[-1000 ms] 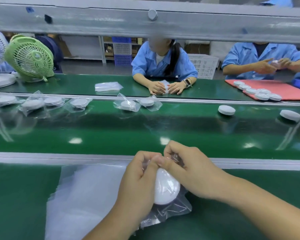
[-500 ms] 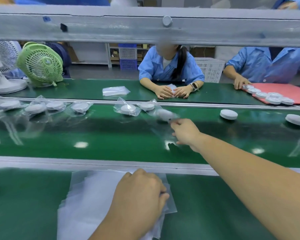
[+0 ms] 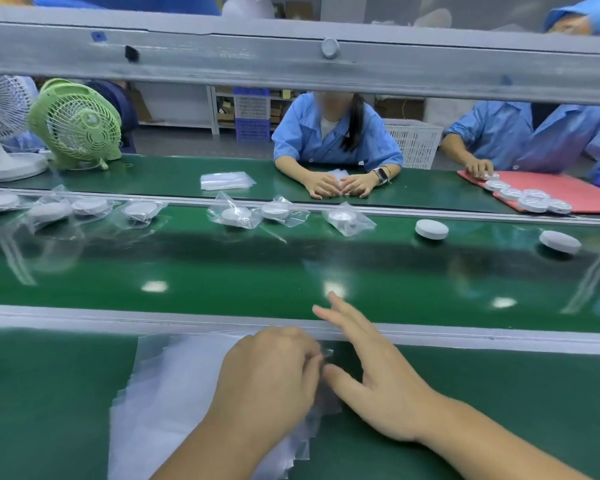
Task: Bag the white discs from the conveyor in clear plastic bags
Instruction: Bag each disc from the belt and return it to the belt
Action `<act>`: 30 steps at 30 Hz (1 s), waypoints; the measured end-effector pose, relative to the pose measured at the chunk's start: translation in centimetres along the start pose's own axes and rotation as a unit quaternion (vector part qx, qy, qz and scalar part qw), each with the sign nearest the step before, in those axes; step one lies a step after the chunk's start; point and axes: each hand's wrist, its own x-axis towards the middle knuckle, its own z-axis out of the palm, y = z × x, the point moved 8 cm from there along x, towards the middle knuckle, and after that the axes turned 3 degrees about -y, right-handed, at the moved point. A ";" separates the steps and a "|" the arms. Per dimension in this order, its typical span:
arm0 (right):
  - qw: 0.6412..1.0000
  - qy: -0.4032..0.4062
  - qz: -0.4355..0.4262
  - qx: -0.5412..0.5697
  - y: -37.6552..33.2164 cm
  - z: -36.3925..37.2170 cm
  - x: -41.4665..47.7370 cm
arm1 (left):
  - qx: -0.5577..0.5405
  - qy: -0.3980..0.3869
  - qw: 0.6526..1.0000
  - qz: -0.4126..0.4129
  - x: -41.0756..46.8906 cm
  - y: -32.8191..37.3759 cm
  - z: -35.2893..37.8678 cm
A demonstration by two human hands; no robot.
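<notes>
**Supervisor:** What's on your feed?

**Operator:** Widest first. The conveyor (image 3: 291, 265) runs across in front of me, with the desk (image 3: 49, 393) on my side of it. The stack of clear bags (image 3: 174, 382) lies on the desk against the rail. My left grip (image 3: 271, 372) sits on that stack, fingers curled onto its right edge. My right grip (image 3: 378, 386) is released, fingers spread, thumb just beside the left's fingertips.

**Supervisor:** Which step is that?

**Operator:** Starting a fresh bag, I'd say. Next I need to peel one bag from the stack and open its mouth. Then I reach for the nearer bare white disc (image 3: 431, 229) on the belt's far side. A second disc (image 3: 560, 241) lies further right.

**Supervisor:** Anything changed from half a second ago?

**Operator:** My right grip was stretched out over the belt beside the bagged disc (image 3: 343, 218). Now it's back at the rail, and that bagged disc lies let go near the far edge.
</notes>
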 end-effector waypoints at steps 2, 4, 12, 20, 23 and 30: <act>0.999 0.023 -0.019 0.026 -0.5 -0.4 -0.5 | -0.061 0.028 0.997 -0.025 0.1 -0.4 -0.4; 0.997 0.057 -0.021 0.056 -0.6 -0.8 -0.3 | -0.118 0.041 0.991 -0.043 0.1 -0.6 -0.5; 0.968 0.130 0.105 0.190 2.6 -1.7 0.3 | -0.113 0.012 0.994 0.000 -0.4 1.0 0.3; 0.982 0.128 0.108 0.091 2.4 -1.2 0.4 | -0.040 0.007 0.998 0.057 -1.0 2.4 1.7; 0.986 0.116 0.095 0.068 2.2 -0.8 0.5 | -0.023 0.006 0.998 0.062 -1.1 2.5 2.6; 0.982 0.146 0.091 0.079 2.4 -1.5 0.4 | -0.024 0.005 0.998 0.051 -1.2 2.1 3.2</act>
